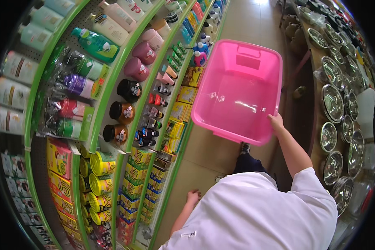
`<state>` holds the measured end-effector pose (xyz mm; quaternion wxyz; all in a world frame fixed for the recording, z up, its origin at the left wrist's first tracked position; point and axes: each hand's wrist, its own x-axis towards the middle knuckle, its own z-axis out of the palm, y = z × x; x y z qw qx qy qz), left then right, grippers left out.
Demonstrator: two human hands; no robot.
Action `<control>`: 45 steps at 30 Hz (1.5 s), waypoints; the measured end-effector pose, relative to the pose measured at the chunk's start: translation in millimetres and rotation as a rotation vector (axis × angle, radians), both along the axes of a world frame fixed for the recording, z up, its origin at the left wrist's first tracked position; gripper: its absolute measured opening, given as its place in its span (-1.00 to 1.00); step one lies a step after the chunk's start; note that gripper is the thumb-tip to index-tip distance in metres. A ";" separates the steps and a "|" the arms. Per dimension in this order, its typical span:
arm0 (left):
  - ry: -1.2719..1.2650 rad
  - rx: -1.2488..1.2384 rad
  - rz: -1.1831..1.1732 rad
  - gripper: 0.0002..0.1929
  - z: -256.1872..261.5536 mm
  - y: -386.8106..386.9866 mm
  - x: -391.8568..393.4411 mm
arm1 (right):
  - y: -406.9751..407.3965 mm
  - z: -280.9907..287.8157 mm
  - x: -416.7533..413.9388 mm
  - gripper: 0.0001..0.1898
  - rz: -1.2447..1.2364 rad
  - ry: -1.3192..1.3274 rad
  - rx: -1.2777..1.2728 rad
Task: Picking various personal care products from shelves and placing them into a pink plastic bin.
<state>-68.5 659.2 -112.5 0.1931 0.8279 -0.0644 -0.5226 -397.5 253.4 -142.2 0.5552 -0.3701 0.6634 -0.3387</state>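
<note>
My right hand grips the side rim of a pink plastic storage tub. The tub hangs in front of me above the aisle floor, its open top towards me, and its translucent bottom and walls show light reflections. A handle slot with a darker rectangle is moulded in its far end wall. My left hand hangs low by my left side, its fingers loosely curled and apart, with nothing seen in it. It is nearest to the lower left shelves and touches none of them.
Green-edged shelves on the left carry bottles, jars, tubes, yellow tins and stacked boxes. Along the right, a wooden table bears several shiny metal bowls. Tiled floor runs between them.
</note>
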 end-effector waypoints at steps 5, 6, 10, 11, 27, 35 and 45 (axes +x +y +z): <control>-0.003 0.034 -0.008 -0.66 -5.8 -43.9 -9.5 | 11.2 -4.6 3.7 -0.64 -0.021 0.088 -0.057; -0.002 0.044 -0.004 -0.67 -0.4 -59.0 -9.3 | 13.8 -0.7 3.2 -0.64 -0.012 0.088 -0.039; 0.040 -0.047 0.066 -0.66 -21.2 -90.2 13.1 | 16.3 16.0 11.1 -0.67 -0.030 0.036 -0.055; 0.028 -0.055 0.043 -0.66 -19.8 -106.7 17.1 | 17.1 18.7 13.2 -0.68 -0.052 0.012 -0.071; 0.155 -0.078 -0.097 -0.79 -80.6 -277.8 138.8 | 1.7 65.4 24.8 -0.70 -0.181 -0.155 0.261; 0.387 -0.470 -0.137 -0.79 -119.2 -372.5 131.7 | -22.2 159.8 45.9 -0.79 -0.198 0.015 0.212; 0.181 -0.147 -0.492 -0.80 -224.9 -324.3 149.2 | -100.2 337.2 60.4 -0.72 -0.319 0.198 -0.122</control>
